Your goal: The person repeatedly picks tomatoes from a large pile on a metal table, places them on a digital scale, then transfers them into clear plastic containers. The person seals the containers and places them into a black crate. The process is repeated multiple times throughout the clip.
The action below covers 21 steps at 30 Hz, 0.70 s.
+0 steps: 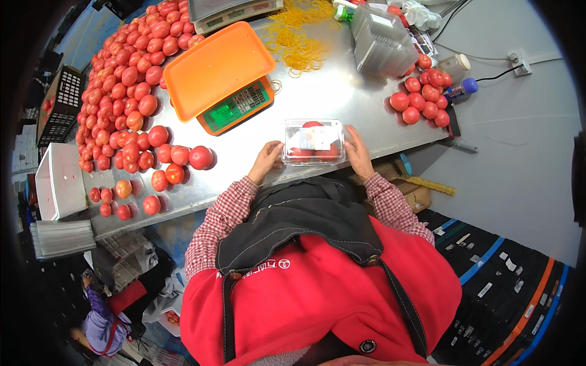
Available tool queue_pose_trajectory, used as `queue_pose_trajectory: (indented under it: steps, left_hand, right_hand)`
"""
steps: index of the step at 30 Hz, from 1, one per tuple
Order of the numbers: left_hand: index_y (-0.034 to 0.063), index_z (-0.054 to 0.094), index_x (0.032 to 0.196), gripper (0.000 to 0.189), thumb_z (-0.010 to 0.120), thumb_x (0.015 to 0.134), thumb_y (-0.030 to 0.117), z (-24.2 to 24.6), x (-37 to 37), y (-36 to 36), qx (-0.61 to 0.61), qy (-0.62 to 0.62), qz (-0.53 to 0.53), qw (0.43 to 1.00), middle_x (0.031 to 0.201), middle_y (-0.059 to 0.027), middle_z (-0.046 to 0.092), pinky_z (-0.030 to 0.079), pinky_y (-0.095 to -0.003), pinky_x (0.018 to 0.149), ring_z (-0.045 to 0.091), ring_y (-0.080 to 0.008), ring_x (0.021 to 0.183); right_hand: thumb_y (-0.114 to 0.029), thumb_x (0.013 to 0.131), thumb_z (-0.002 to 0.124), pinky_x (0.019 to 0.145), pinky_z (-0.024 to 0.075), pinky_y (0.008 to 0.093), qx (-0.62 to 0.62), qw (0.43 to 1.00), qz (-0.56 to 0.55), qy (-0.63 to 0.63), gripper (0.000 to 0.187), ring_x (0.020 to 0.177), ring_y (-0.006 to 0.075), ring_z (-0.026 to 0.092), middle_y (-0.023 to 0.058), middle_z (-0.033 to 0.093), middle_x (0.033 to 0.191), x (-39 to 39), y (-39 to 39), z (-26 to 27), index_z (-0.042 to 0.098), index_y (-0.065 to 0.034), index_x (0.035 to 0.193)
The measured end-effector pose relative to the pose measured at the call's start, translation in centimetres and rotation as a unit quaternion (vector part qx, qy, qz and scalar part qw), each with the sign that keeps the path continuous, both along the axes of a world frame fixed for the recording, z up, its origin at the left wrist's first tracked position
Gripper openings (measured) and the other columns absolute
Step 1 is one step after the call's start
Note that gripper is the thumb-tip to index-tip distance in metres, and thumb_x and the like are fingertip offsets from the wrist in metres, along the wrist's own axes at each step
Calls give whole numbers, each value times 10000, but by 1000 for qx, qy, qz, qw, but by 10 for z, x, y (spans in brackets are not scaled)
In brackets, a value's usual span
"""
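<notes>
A clear plastic clamshell box (313, 142) with red tomatoes inside lies on the metal table near its front edge, a printed label on its lid. My left hand (268, 160) is at the box's left end, its fingers curled by the corner. On the other end, my right hand (357, 150) rests against the side with the thumb along the wall. Behind and to the left stands an orange digital scale (219, 71) with a bare tray and a lit green display. Loose tomatoes (130, 76) are heaped over the table's left part.
Yellow rubber bands (300, 45) lie behind the box. Stacked clear containers (382, 41) and a tomato group (423, 98) stand at the right. A white foam box (62, 183) and stacked plastic lids (62, 239) are at the left end. Another person (105, 325) is at lower left.
</notes>
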<state>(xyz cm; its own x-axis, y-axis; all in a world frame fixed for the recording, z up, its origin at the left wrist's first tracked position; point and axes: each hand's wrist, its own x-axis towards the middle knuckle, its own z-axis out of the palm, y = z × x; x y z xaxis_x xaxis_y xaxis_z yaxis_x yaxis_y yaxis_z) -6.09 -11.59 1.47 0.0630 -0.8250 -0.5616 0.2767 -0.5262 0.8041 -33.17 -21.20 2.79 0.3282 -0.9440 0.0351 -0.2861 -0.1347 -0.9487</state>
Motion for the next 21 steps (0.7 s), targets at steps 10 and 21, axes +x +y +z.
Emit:
queue_pose_trajectory:
  steps: [10, 21]
  left_hand:
    - [15, 467, 1159, 448, 629, 788, 207, 7, -23, -16, -281, -400, -8, 872, 1154, -189, 442, 375, -369, 921, 436, -331, 1065]
    - [41, 348, 1311, 572, 596, 854, 279, -5, -18, -11, -197, -293, -5, 935, 1183, -171, 458, 472, -330, 780, 515, -227, 997]
  right_hand:
    - [-101, 747, 644, 699, 456, 343, -264, 952, 85, 131, 108, 820, 237, 563, 84, 558, 839, 66, -23, 31, 650, -55, 844]
    - [-287, 896, 492, 737, 443, 402, -170, 945, -102, 262, 303, 853, 308, 543, 111, 595, 891, 44, -90, 22, 607, -17, 817]
